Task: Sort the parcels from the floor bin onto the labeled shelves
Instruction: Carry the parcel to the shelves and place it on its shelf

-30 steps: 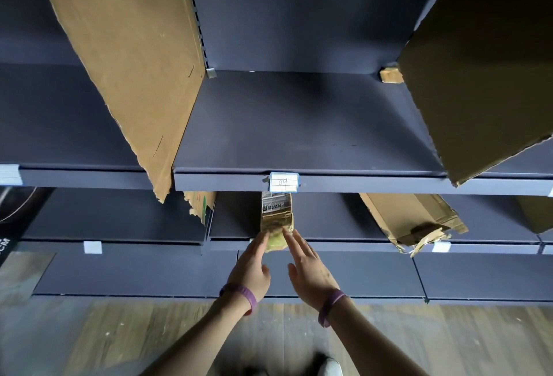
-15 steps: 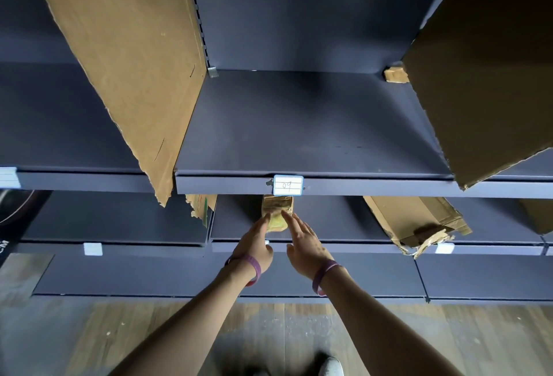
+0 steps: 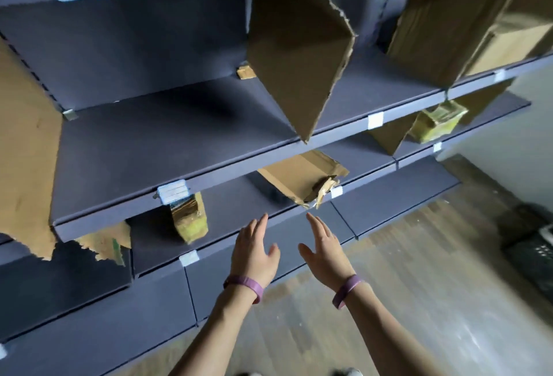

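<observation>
1. Head view: the parcel (image 3: pixel 190 220), a narrow brown packet with a yellow-green end, stood upright on the lower shelf (image 3: pixel 230 205), below a white label (image 3: pixel 173 191).
2. The left hand (image 3: pixel 254 253) and right hand (image 3: pixel 324 253) hovered spread, holding nothing, right of it.

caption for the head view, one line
Open, empty left hand and right hand near a parcel standing on a dark shelf.

No legible writing on the blurred shelf labels (image 3: pixel 173 191)
</observation>
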The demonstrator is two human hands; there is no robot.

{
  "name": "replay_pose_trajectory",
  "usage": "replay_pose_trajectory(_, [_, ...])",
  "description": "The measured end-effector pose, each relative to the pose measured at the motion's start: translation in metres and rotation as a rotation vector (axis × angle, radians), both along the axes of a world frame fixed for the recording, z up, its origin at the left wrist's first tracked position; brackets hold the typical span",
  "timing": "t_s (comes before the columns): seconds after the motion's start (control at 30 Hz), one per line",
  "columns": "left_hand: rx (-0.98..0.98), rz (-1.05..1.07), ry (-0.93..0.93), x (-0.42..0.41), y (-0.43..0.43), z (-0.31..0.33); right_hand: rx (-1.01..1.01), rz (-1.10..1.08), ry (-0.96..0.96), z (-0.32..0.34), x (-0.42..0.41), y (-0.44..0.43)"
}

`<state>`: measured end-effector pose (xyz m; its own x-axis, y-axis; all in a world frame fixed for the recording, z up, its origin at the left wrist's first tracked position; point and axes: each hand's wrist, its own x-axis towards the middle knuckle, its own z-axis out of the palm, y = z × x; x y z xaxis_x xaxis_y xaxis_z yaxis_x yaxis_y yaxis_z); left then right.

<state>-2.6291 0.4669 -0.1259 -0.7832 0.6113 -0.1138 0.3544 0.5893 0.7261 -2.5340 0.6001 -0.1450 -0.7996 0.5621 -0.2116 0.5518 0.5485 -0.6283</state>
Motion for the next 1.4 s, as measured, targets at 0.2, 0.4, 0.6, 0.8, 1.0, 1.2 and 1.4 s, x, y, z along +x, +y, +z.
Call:
replay_pose_trajectory(0.2, [0.023,-0.242,-0.068,0.087,0.107,0.013,0.028,-0.264,0.068,0.021,0.119,0.075])
replay_pose_trajectory(0.4, [0.026,-0.457,-0.033,0.211,0.223,0.029,0.044,-0.505,0.141,0.033,0.256,0.158])
replay_pose_trajectory(0.6, [0.039,-0.619,-0.039,0.327,0.317,0.039,0.068,-0.664,0.173,0.046,0.374,0.229])
replay_pose_trajectory(0.8, [0.036,-0.763,-0.005,0.404,0.390,0.053,0.099,-0.822,0.218,0.058,0.460,0.281])
replay_pose_trajectory(1.0, [-0.007,-0.884,0.032,0.451,0.459,0.047,0.105,-0.948,0.250,0.053,0.509,0.327])
replay_pose_trajectory(1.2, [-0.025,-0.949,-0.032,0.490,0.553,0.025,0.079,-1.073,0.235,0.036,0.556,0.404])
replay_pose_trajectory(1.4, [-0.062,-1.027,-0.041,0.518,0.688,0.018,0.090,-1.157,0.170,0.036,0.586,0.519])
